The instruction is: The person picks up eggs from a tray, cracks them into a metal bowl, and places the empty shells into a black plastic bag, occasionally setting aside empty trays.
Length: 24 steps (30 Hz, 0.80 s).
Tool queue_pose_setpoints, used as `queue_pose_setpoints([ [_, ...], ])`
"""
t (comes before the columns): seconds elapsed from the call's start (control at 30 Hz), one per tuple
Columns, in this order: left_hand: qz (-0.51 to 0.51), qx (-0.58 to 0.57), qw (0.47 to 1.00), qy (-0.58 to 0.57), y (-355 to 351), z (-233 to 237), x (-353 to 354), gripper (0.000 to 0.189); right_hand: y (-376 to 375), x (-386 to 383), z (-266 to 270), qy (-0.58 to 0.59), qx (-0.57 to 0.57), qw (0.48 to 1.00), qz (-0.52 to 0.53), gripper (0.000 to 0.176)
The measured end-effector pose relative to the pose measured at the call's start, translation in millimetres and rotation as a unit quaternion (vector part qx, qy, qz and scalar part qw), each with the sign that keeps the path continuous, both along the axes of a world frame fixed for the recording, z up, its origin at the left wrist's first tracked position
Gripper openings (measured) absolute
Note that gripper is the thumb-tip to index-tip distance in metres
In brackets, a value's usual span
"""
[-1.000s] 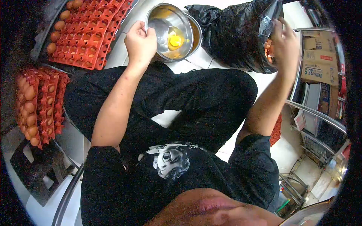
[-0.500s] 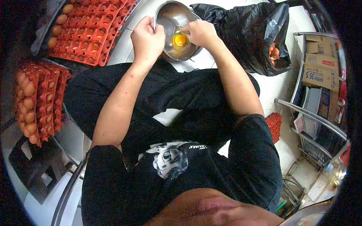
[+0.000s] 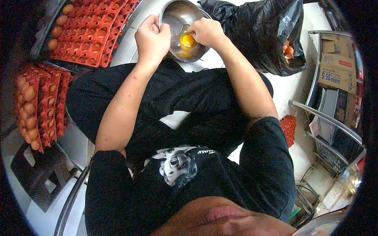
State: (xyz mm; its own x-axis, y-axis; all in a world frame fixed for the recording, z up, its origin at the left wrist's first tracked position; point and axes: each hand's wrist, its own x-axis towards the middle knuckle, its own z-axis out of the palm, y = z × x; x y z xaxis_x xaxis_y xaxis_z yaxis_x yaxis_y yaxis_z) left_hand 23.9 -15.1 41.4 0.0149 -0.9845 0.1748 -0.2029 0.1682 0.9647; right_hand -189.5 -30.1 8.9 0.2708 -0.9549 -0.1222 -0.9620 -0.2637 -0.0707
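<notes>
A raw egg with a round orange yolk (image 3: pixel 188 40) and clear white lies inside a shiny metal bowl (image 3: pixel 175 17), which is tilted toward me. My left hand (image 3: pixel 152 44) is closed on the bowl's left rim, thumb uppermost. Over the right side of the bowl, my right hand (image 3: pixel 208 32) has its fingers bent and pressed together, with the tips down beside the yolk. What those fingertips hold, if anything, is hidden.
Stacked red egg trays (image 3: pixel 84 33) stand at upper left, with brown eggs (image 3: pixel 62 20) along their edge. More egg-filled trays (image 3: pixel 47 106) are at far left. A black plastic bag (image 3: pixel 260 35) with eggshells (image 3: pixel 288 52) lies at right, near a metal rack (image 3: pixel 327 120) with cardboard boxes (image 3: pixel 334 70).
The view has shifted slightly. My right fingertips have moved a little toward the yolk, while my left hand keeps its hold on the bowl rim.
</notes>
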Motion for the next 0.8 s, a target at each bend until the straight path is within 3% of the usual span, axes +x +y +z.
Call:
queue_pose_setpoints([
  [0.8,0.007,-0.009,0.999,-0.031,5.2,8.3,-1.2,0.016,-0.3,-1.4,-2.5,-0.003,-0.023,1.0,-0.012,0.023],
])
